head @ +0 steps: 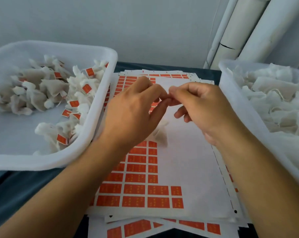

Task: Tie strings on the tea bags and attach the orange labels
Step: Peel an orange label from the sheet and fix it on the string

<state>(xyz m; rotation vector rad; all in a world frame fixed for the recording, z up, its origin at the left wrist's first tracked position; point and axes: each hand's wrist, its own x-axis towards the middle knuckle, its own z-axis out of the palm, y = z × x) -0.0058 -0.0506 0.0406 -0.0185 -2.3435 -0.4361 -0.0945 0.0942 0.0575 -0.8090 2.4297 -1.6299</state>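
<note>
Label sheets [162,194] under tea bag [160,134], below hands' grip.

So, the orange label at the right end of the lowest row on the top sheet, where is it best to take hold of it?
Pinch that orange label at its right edge, coming from the right with the right hand. Bare white backing of the sheet lies beside it there, so the edge seems free; on its left another label sits close.

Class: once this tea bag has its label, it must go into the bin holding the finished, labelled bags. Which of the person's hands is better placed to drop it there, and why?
Left. The left hand is beside the rim of the bin of labelled bags; the right hand would have to cross over. The tea bag hangs below both.
</note>
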